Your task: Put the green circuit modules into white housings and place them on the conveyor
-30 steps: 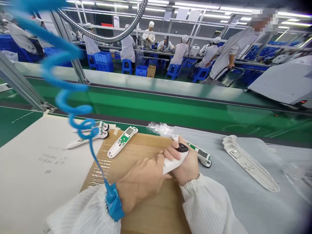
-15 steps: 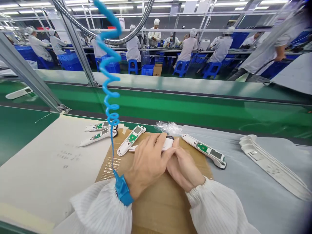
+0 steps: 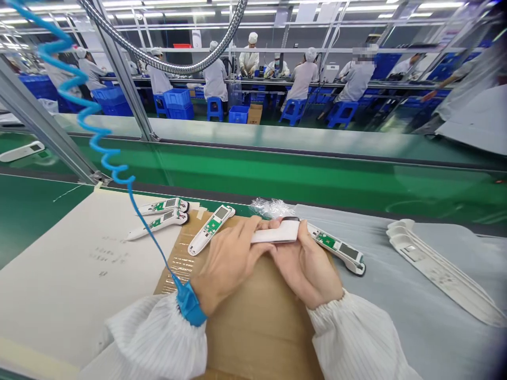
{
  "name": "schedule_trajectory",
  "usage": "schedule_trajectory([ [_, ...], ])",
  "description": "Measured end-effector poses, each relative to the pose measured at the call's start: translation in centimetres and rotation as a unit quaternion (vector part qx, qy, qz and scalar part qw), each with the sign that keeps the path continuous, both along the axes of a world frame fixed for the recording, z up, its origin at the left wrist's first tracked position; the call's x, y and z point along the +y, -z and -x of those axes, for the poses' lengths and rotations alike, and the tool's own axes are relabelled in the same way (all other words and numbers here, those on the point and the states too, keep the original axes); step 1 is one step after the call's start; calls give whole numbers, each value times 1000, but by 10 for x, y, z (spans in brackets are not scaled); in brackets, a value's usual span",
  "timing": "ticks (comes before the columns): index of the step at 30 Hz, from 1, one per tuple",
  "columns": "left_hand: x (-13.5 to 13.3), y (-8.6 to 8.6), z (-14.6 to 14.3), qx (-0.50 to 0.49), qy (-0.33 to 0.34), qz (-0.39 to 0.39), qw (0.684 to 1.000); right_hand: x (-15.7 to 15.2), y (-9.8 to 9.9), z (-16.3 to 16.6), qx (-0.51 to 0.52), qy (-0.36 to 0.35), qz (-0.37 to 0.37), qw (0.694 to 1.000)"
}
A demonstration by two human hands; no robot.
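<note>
Head view: left hand (image 3: 227, 256) and right hand (image 3: 307, 266) hold a white, elongated plastic device (image 3: 278, 233) with a black end.
The left curls narrowly around one end; the right, half-open, cups the other, near the brown cardboard sheet's (image 3: 257, 327) far edge.

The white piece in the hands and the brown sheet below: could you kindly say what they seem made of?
The white piece: probably smooth, matte plastic, given its even colour and crisp edge. The brown sheet: apparently dull cardboard, from its tan surface; shiny streaks at left suggest tape.
</note>
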State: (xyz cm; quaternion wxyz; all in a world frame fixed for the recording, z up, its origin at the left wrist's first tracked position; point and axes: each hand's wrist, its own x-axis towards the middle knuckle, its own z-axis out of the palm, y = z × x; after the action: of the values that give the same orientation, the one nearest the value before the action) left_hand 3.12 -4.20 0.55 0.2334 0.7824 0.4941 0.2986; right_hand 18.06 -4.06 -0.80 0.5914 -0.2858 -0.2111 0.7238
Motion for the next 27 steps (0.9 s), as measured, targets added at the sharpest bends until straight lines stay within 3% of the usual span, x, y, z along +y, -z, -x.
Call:
schedule_trajectory([
  [3,1,-5,0,-84,-32,160,983,3,1,-6,-20,58,20,998],
  [6,5,-4,-3,-216,-32,362,907,3,5,-7,-63,69,-3,996],
  [9,7,-2,-1,-297,25,437,849,0,7,-6,-106,47,-55,992],
  [12,5,-4,2,-319,72,442,835,-2,7,-4,-129,33,-86,987],
  [14,5,-11,7,-323,71,423,844,-2,8,-2,-133,28,-94,986],
  [17,24,-26,21,-319,-17,324,891,1,11,-1,-146,47,-56,987],
  [19,51,-33,38,-265,-125,236,927,3,14,-2,-160,71,-25,984],
  [21,86,-35,57,-120,-199,250,940,4,16,-4,-168,80,-15,982],
  [24,138,-29,80,-66,-249,257,931,5,17,-6,-168,71,-11,983],
  [27,174,-23,91,-69,-264,201,941,4,16,-6,-175,68,-5,982],
])
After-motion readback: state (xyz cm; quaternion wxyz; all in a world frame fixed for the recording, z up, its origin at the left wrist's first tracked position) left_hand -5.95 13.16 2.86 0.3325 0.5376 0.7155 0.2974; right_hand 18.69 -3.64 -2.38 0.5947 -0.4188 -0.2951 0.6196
